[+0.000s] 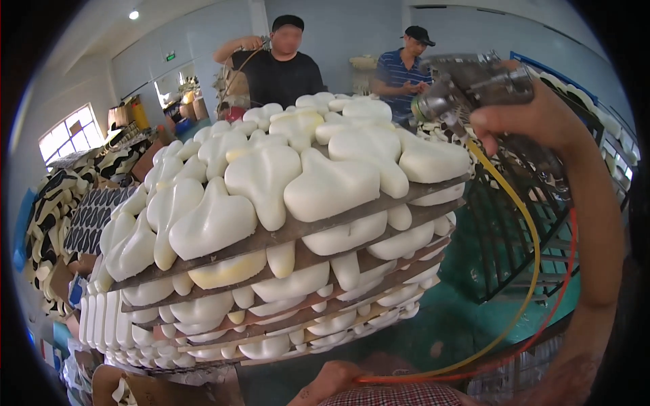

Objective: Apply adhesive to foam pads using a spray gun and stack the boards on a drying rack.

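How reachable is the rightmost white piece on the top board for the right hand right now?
Probably not for a grasp: the right hand is occupied with the spray gun. Otherwise likely yes; the top and front of the white piece look uncovered.

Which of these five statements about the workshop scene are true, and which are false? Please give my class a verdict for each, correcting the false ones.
1. The right hand holds a metal spray gun. True.
2. All the white pieces lie in one layer. False: they are stacked in several layers, with boards between.
3. Both hoses by the spray gun are blue. False: there is a yellow hose and a red hose.
4. The person in the striped top stands to the right of the person in black. True.
5. The left hand rests on top of the stack. False: it is low in the picture, beside the hoses.
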